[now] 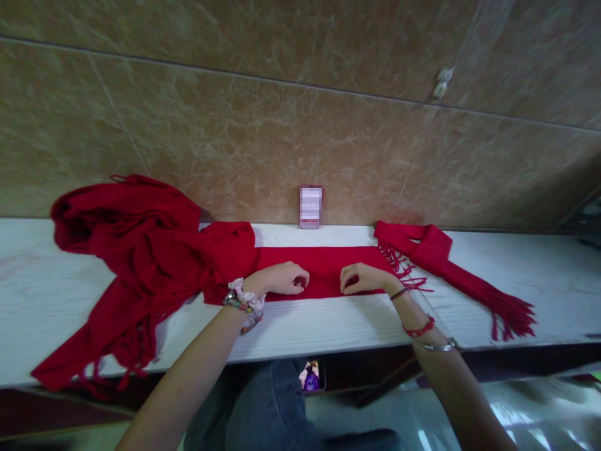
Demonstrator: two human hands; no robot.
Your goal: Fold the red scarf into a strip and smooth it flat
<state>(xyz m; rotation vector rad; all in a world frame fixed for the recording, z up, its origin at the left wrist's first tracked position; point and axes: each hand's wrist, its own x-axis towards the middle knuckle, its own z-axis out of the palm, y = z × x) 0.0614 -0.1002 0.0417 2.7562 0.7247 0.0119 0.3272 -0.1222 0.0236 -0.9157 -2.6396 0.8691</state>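
Note:
A red fringed scarf (323,269) lies as a flat, narrow strip on the white table, its fringe toward the right. My left hand (284,277) rests on the middle of this strip, with thumb and fingers curled together in a pinch at the cloth. Facing it across a short stretch of fabric is my right hand (364,277), also pinched down on the scarf near its fringed end. The cloth between the hands looks smooth. How much fabric the fingertips hold is hard to see.
A large heap of red scarves (154,250) covers the table's left side, its fringes near the front edge. Another red scarf (451,269) lies bent at the right. A small blurred-out card or screen (310,207) leans on the brown tiled wall (263,138) behind the white table (338,326).

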